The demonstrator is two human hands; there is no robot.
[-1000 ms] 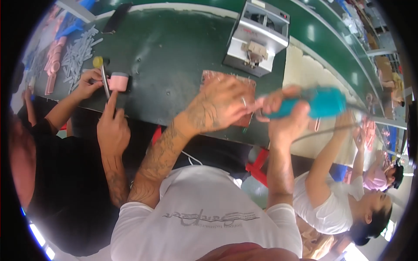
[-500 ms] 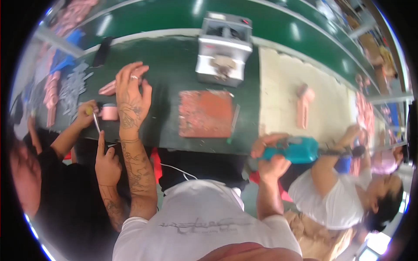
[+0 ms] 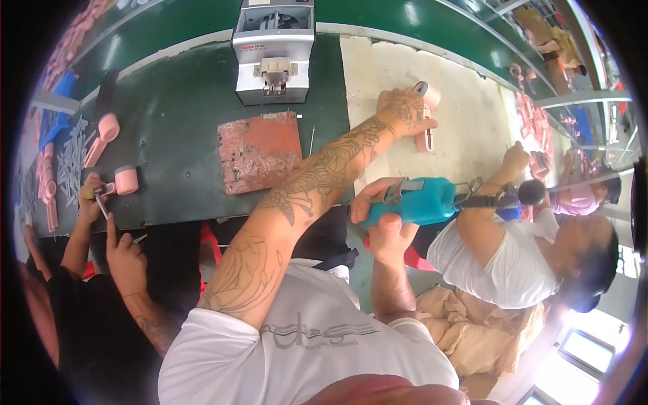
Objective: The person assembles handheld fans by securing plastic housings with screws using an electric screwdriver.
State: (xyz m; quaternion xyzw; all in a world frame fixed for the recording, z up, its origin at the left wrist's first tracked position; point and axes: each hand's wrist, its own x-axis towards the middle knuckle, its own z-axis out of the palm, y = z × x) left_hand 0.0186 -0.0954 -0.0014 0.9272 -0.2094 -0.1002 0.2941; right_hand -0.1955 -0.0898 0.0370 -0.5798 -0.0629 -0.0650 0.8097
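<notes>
My left hand (image 3: 407, 113) reaches across to the right, its tattooed forearm crossing the bench. Its fingers are closed around a pink plastic part (image 3: 425, 138) with a long handle and a round cup-shaped head, over the cream sheet (image 3: 381, 64). The thumb lies across the part's handle; some fingers are hidden behind the hand. At the bench's front edge, my right hand (image 3: 390, 236) grips a teal power screwdriver (image 3: 432, 200), held sideways. The tool's coiled cord runs off to the right.
A grey-and-white machine (image 3: 273, 50) stands at the back, with a worn red mat (image 3: 260, 152) before it. On the left, a co-worker's hands (image 3: 91, 196) hold a thin tool near a pink part (image 3: 126, 181). Another person (image 3: 506, 270) sits close on the right, beside pink parts (image 3: 536, 128).
My left hand has swung from the left side of the bench to the pink part on the cream sheet and closed on it. My right hand still holds the power screwdriver. The view has shifted right.
</notes>
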